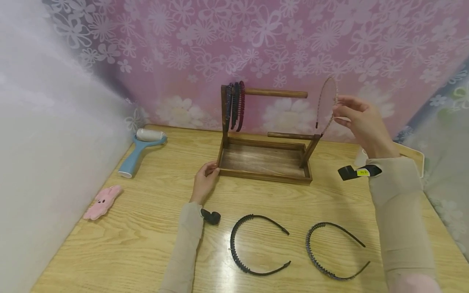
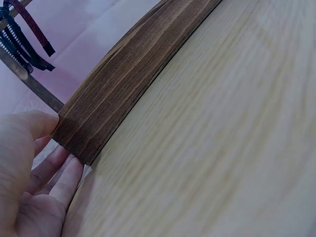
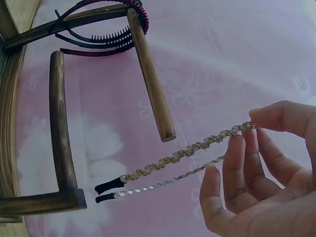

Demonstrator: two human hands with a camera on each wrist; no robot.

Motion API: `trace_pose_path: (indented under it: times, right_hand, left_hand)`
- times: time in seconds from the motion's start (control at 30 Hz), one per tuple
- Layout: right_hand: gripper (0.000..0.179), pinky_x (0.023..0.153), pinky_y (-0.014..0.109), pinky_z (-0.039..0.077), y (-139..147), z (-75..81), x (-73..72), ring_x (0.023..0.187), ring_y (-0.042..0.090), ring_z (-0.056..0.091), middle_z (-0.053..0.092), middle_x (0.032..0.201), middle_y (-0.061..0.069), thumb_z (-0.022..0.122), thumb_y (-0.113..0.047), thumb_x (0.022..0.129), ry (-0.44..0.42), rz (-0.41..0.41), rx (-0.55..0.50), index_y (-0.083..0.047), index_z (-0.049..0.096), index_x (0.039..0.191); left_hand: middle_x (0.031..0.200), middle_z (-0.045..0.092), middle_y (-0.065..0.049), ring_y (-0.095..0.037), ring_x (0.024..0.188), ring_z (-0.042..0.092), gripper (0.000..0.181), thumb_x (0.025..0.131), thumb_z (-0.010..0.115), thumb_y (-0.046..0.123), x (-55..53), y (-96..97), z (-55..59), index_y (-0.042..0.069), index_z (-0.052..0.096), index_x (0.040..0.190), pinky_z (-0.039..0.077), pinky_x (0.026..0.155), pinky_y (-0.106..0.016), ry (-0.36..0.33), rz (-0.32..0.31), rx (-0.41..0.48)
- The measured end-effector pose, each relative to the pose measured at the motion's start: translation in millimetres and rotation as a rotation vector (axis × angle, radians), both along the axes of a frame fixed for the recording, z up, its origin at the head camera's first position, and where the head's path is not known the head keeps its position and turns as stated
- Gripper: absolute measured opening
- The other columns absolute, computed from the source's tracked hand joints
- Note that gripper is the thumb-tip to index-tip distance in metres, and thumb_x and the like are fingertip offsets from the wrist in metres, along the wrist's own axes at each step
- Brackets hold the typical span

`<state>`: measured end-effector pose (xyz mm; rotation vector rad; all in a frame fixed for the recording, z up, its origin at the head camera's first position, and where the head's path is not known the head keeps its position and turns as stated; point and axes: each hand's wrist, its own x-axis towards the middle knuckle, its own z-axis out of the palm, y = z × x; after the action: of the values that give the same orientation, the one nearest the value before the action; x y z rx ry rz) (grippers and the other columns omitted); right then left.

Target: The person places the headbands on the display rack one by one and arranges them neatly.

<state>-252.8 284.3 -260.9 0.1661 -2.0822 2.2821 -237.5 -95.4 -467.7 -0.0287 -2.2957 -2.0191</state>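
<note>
Between the thumb and fingers of my right hand [image 1: 360, 124] is a thin beaded headband [image 3: 173, 157] with dark end tips, pinched near its curve. It hangs upright off the free end of the upper bar [image 1: 276, 93] of a brown wooden headband stand [image 1: 264, 177], apart from that bar. My left hand [image 1: 204, 181] holds the near left corner of the stand's tray base, thumb and fingers at the corner [image 2: 74, 136]. Several headbands [image 1: 234, 106], dark ones and a red one [image 1: 241, 106], hang at the upper bar's left end.
On the table in front lie a black toothed headband [image 1: 234, 244] and a dark grey one [image 1: 311, 248]. A blue lint roller [image 1: 133, 156] and a pink plush piece [image 1: 102, 202] lie at left. Behind my right forearm is a partly hidden light-coloured tray [image 1: 414, 154]. A floral cloth hangs behind.
</note>
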Motion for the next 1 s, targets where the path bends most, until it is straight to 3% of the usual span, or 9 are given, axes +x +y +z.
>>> trace_pose_path:
  times: [0.13, 0.3, 0.4, 0.6, 0.8, 1.0]
  right_hand:
    - [0.021, 0.077, 0.017, 0.055, -13, 2.4, -14.1, 0.086, 0.008, 0.063, 0.066, 0.097, -0.006, 0.069, -0.015, 0.090, -0.005, 0.008, -0.006, -0.016, 0.067, 0.111]
    - [0.025, 0.080, 0.017, 0.053, -39, -2.6, -30.3, 0.087, 0.005, 0.061, 0.064, 0.099, -0.009, 0.065, -0.017, 0.094, -0.045, 0.019, 0.057, -0.012, 0.060, 0.117]
    - [0.033, 0.092, 0.022, 0.051, -58, -6.9, -37.8, 0.091, 0.005, 0.059, 0.061, 0.103, -0.010, 0.063, -0.018, 0.095, -0.089, 0.023, 0.091, -0.007, 0.055, 0.125]
    - [0.036, 0.114, 0.043, 0.037, -97, -12.2, -49.9, 0.100, 0.011, 0.056, 0.056, 0.109, -0.004, 0.061, -0.015, 0.096, -0.126, 0.041, 0.063, -0.008, 0.053, 0.131]
    - [0.029, 0.116, 0.045, 0.035, -133, -17.2, -57.8, 0.110, 0.016, 0.052, 0.053, 0.114, -0.002, 0.056, -0.011, 0.099, -0.136, 0.108, 0.075, -0.011, 0.054, 0.127]
    - [0.026, 0.111, 0.041, 0.039, -160, -27.9, -66.3, 0.108, 0.018, 0.053, 0.057, 0.109, -0.003, 0.057, -0.011, 0.098, -0.184, 0.131, 0.089, -0.012, 0.057, 0.125]
  left_hand:
    - [0.125, 0.059, -0.029, -0.039, 0.118, 0.057, 0.035, 0.097, 0.058, 0.005, -1.7, 0.4, -2.3, -0.008, 0.055, 0.129, 0.047, 0.106, -0.046, -0.003, 0.005, -0.017]
    - [0.127, 0.058, -0.027, -0.039, 0.120, 0.056, 0.036, 0.098, 0.058, 0.009, -12.9, -1.6, -23.3, -0.004, 0.055, 0.131, 0.045, 0.108, -0.047, -0.005, 0.015, -0.003]
    - [0.127, 0.059, -0.024, -0.036, 0.120, 0.056, 0.036, 0.098, 0.059, 0.012, -18.7, -2.0, -33.8, 0.000, 0.057, 0.131, 0.045, 0.108, -0.045, -0.010, 0.024, 0.010]
    - [0.124, 0.062, -0.019, -0.032, 0.118, 0.059, 0.033, 0.097, 0.060, 0.013, -21.3, -1.0, -35.7, 0.003, 0.060, 0.128, 0.048, 0.105, -0.041, 0.005, 0.042, -0.010]
    - [0.124, 0.062, -0.019, -0.032, 0.118, 0.059, 0.033, 0.097, 0.060, 0.012, -21.5, -0.7, -34.3, 0.003, 0.059, 0.128, 0.048, 0.105, -0.041, -0.004, 0.039, -0.013]
    - [0.124, 0.062, -0.020, -0.032, 0.118, 0.059, 0.033, 0.097, 0.060, 0.011, -19.0, -0.7, -30.8, 0.002, 0.060, 0.128, 0.047, 0.105, -0.042, -0.009, 0.041, -0.010]
